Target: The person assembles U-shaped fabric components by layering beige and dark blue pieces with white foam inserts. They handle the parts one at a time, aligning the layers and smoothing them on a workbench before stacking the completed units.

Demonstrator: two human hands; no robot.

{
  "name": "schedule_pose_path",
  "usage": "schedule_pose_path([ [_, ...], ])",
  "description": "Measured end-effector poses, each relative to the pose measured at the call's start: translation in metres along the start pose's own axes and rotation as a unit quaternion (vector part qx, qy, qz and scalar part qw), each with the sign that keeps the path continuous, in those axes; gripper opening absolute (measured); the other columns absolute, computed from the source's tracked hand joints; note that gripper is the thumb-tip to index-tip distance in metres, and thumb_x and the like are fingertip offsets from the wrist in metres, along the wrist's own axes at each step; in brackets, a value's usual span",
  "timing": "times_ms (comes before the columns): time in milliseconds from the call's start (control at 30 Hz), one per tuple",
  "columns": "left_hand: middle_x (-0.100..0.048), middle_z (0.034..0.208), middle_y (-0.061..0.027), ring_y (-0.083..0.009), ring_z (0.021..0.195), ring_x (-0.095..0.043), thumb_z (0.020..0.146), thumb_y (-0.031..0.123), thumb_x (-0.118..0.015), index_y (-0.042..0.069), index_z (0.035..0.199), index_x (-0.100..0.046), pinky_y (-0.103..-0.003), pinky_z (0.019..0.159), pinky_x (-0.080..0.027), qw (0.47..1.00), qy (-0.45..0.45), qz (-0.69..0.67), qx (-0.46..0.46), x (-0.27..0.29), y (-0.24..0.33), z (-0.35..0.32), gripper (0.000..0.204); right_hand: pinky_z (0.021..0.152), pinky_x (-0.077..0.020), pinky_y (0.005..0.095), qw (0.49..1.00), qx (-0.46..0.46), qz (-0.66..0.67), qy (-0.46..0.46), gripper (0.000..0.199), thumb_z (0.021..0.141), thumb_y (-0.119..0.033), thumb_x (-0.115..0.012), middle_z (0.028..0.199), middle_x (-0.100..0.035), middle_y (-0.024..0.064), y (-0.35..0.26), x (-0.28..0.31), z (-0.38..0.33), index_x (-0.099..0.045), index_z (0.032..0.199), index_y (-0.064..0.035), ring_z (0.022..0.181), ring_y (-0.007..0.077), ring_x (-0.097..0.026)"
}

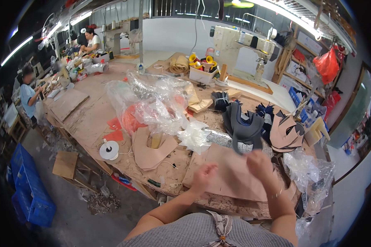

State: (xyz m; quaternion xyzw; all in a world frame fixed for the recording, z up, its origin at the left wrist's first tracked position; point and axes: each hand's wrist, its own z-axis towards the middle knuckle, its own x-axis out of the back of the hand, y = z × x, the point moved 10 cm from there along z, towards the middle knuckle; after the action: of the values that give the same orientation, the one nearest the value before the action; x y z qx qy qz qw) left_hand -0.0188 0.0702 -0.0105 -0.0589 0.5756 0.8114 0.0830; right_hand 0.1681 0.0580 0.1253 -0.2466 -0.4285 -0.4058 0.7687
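Observation:
Over a flat tan sheet (231, 173) at the table's near edge, my left hand (204, 177) is closed with its fingers curled; whatever is inside it, if anything, is hidden. To its right, my right hand (259, 165) is closed at the lower end of a dark grey U-shaped cut piece (242, 125), whose tip looks blurred. More dark cut pieces (220, 101) lie behind, some tied in bundles. A stack of tan and black curved pieces (286, 131) rests to the right. Left of my hands lies a tan U-shaped piece (146, 152).
Clear plastic bags (148, 99) cover the table's middle, beside a white spool (109, 150). A sewing machine (239, 49) and a white box of yellow cones (202, 74) stand behind. Blue crates (29, 193) and a wooden stool (66, 164) stand at left. Two people sit farther off.

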Motion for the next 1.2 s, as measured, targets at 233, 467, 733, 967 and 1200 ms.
schedule_pose_path([
  [233, -0.058, 0.098, -0.0095, -0.0151, 0.084, -0.061, 0.092, 0.014, -0.059, 0.000, 0.116, -0.046, -0.026, 0.069, -0.052, 0.919, 0.173, -0.279, 0.217, 0.094, -0.064, 0.072, 0.031, 0.087, -0.0494, 0.0398, 0.977, -0.024, 0.202, -0.069, 0.020, 0.080, -0.019, -0.071, 0.100, -0.067, 0.0108, -0.047, -0.052, -0.022, -0.069, 0.096, -0.0069, 0.102, 0.0309, -0.061],
  [467, -0.062, 0.083, -0.0050, -0.0149, 0.078, -0.063, 0.091, 0.016, -0.061, 0.005, 0.098, -0.057, -0.026, 0.064, -0.052, 0.965, 0.046, -0.064, 0.250, 0.095, -0.096, 0.114, 0.014, 0.090, -0.0464, 0.0404, 0.958, -0.128, 0.240, 0.088, 0.026, 0.077, -0.014, -0.070, 0.106, -0.063, 0.0144, -0.051, -0.106, 0.057, -0.065, 0.102, -0.0056, 0.103, 0.0336, -0.057],
  [733, -0.064, 0.098, -0.0058, -0.0157, 0.089, -0.062, 0.094, 0.014, -0.055, 0.008, 0.108, -0.060, -0.031, 0.080, -0.051, 0.940, -0.088, -0.287, 0.162, 0.027, -0.038, 0.089, 0.015, 0.091, -0.0457, 0.0389, 0.951, -0.086, 0.236, 0.179, 0.027, 0.077, -0.011, -0.068, 0.109, -0.059, 0.0115, -0.069, -0.077, 0.068, -0.060, 0.103, -0.0070, 0.108, 0.0315, -0.055],
  [967, -0.062, 0.093, -0.0020, -0.0138, 0.087, -0.060, 0.097, 0.020, -0.054, 0.008, 0.103, -0.060, -0.030, 0.079, -0.051, 0.884, -0.045, -0.378, 0.272, 0.006, -0.008, 0.068, 0.015, 0.095, -0.0424, 0.0472, 0.974, 0.016, 0.122, 0.190, 0.017, 0.077, -0.011, -0.065, 0.102, -0.060, 0.0059, -0.075, -0.083, 0.052, -0.062, 0.094, -0.0094, 0.109, 0.0292, -0.055],
  [1200, -0.064, 0.095, -0.0032, -0.0120, 0.079, -0.062, 0.096, 0.021, -0.058, 0.005, 0.109, -0.060, -0.026, 0.070, -0.054, 0.968, 0.017, -0.186, 0.165, 0.047, -0.047, 0.077, 0.021, 0.094, -0.0411, 0.0427, 0.963, -0.020, 0.190, 0.187, 0.013, 0.076, -0.010, -0.069, 0.100, -0.061, 0.0061, -0.080, -0.084, 0.052, -0.062, 0.086, -0.0077, 0.107, 0.0287, -0.054],
])
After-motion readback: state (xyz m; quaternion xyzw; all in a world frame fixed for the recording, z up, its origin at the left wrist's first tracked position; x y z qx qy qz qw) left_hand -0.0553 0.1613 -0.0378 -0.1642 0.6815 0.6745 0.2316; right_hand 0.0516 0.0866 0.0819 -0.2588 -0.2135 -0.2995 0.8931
